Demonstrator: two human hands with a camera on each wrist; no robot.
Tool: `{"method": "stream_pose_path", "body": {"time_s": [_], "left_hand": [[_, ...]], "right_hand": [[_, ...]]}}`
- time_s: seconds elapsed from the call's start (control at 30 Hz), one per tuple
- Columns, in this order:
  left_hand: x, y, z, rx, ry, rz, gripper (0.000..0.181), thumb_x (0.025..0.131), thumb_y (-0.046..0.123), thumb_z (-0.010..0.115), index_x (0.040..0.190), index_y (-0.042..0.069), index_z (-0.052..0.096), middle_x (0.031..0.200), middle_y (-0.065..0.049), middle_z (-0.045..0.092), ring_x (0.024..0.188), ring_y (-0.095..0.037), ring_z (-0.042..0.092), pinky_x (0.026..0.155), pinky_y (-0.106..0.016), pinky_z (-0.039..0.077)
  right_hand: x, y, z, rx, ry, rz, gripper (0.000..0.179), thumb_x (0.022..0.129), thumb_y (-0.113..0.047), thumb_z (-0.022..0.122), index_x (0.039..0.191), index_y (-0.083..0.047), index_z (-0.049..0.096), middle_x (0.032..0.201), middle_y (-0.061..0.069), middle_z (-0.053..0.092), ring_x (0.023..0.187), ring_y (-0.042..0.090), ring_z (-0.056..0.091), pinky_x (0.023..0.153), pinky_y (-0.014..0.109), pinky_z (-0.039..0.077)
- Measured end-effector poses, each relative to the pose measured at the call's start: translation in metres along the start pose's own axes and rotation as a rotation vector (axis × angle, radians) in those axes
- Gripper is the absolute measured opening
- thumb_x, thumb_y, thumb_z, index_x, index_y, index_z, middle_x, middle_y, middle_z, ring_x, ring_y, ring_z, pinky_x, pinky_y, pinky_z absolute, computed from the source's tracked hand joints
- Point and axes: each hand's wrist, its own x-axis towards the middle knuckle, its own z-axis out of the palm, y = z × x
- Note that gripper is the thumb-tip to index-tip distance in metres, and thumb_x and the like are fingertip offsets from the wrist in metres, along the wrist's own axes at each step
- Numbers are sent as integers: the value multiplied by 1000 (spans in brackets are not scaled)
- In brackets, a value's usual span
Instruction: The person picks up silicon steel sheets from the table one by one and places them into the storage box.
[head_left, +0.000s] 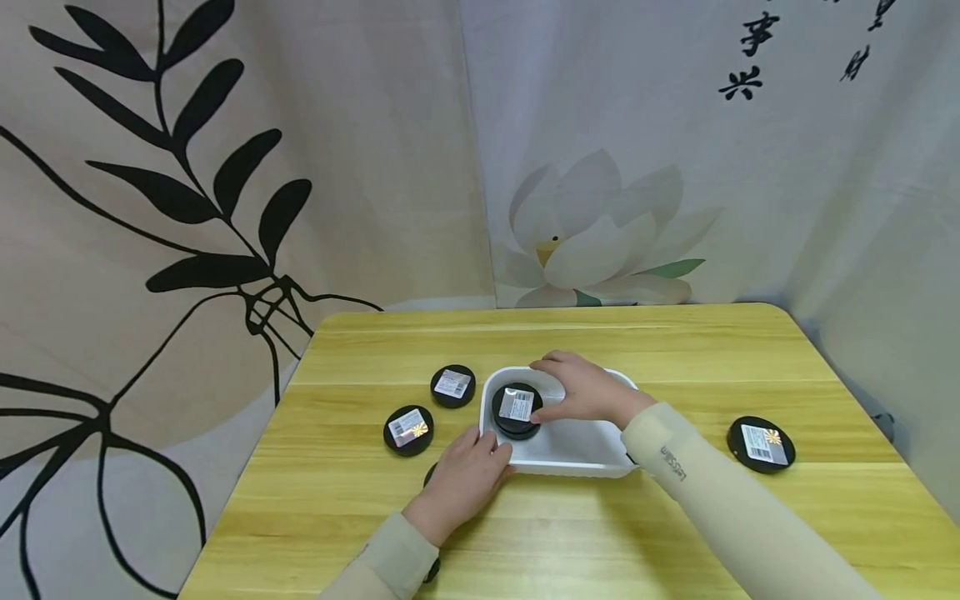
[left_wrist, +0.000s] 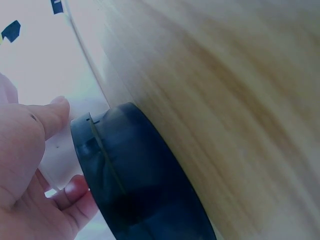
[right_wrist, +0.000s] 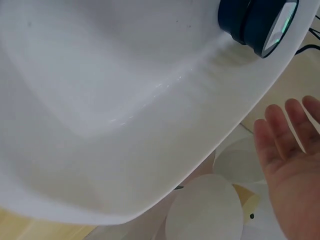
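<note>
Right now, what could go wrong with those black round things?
The left hand might bump the black round container close beside it. The right hand might nudge the labelled black stack inside the white tray, since its thumb is so near, perhaps tipping it.

Two round black tins [head_left: 517, 410] (the upper one labelled) sit stacked in the left end of a white tray [head_left: 577, 468].

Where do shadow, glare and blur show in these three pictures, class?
Head view: a soft shadow falls on the table near the right sleeve; left wrist view: upper left washed out nearly white, the table's grain blurred, the black disc dark; right wrist view: small glints inside the white tray.
</note>
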Motion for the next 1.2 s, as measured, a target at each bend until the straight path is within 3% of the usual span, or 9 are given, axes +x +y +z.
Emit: {"method": "stream_pose_path", "body": {"time_s": [0.2, 0.43, 0.63, 1.2], "left_hand": [[2, 0, 1, 22, 20, 20, 25, 101, 43, 59, 101, 18, 60, 86, 1, 57, 77, -17, 41, 67, -28, 38], [2, 1, 1, 13, -1, 3, 25, 101, 43, 58, 103, 18, 60, 88, 1, 58, 78, -17, 41, 67, -28, 39], [3, 2, 2, 3, 3, 1, 24, 101, 42, 59, 102, 18, 60, 88, 0, 58, 78, -18, 41, 67, -28, 38], [0, 1, 2, -23, 13, -15, 24, 101, 41, 59, 99, 18, 59, 85, 1, 54, 77, -18, 38, 66, -29, 36]], "right_hand": [[-12, 6, -3, 40, 46, 22, 84, 80, -53, 80, 146, -9, 52, 146, 13, 53, 135, 32, 50, 112, 52, 42], [-23, 12, -2, 45, 91, 11, 82, 80, -54, 79, 145, -11, 53, 145, 11, 53, 135, 34, 49, 111, 54, 42], [-33, 16, -1, 65, 148, 23, 74, 83, -47, 80, 142, -9, 56, 142, 12, 55, 134, 35, 48, 110, 55, 42], [-55, 31, 6, 52, 294, 32, 61, 85, -40, 78, 133, -5, 63, 131, 13, 59, 124, 33, 49, 103, 53, 46]]}}
